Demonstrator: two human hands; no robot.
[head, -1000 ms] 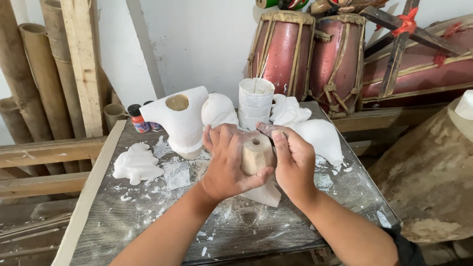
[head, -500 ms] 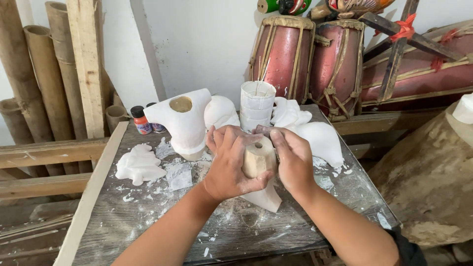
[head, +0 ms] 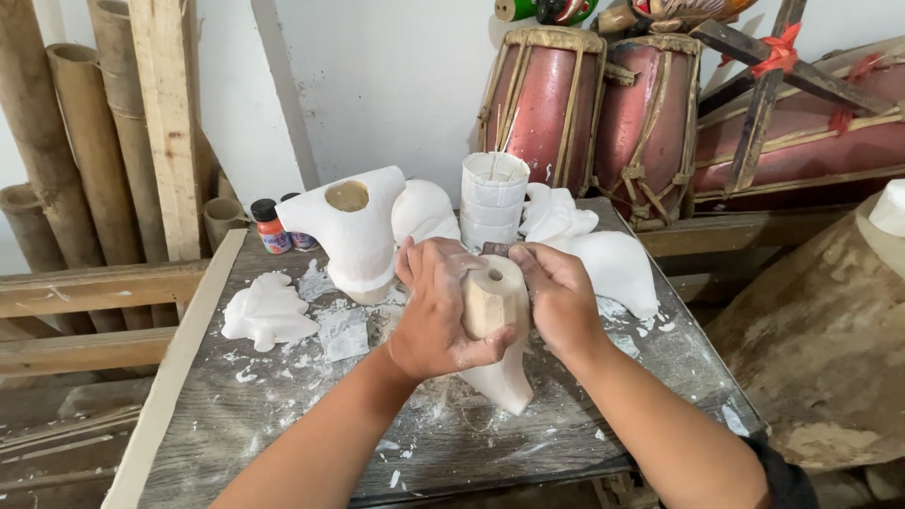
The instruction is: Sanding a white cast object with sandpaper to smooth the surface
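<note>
A grey, plaster-flecked table (head: 283, 443) is spread beneath everything, and two red rope-laced drums (head: 603, 104) are stood well behind the fingers, with bamboo poles (head: 57, 141) off to the far left. Just beyond the fingers a large white hollow cast (head: 353, 236) is set, a stacked white ringed mould (head: 492, 198) beside it, and another white form (head: 613, 264) lies to the right. A flat white cast piece (head: 267, 311) is left well to the left, near two small paint bottles (head: 271, 226).

Now the centre: a tan cylindrical mould piece (head: 492, 300) is gripped between both hands, its white lower part resting down on the table. The left hand (head: 438, 316) is wrapped closed around its left side; the right hand (head: 561, 302) is curled shut against its right side and top. Compared with a second ago, the piece has been turned and tilted a little, its small top hole now shown to the camera. The grip has been kept; it looks as though the piece is being worked loose.
</note>
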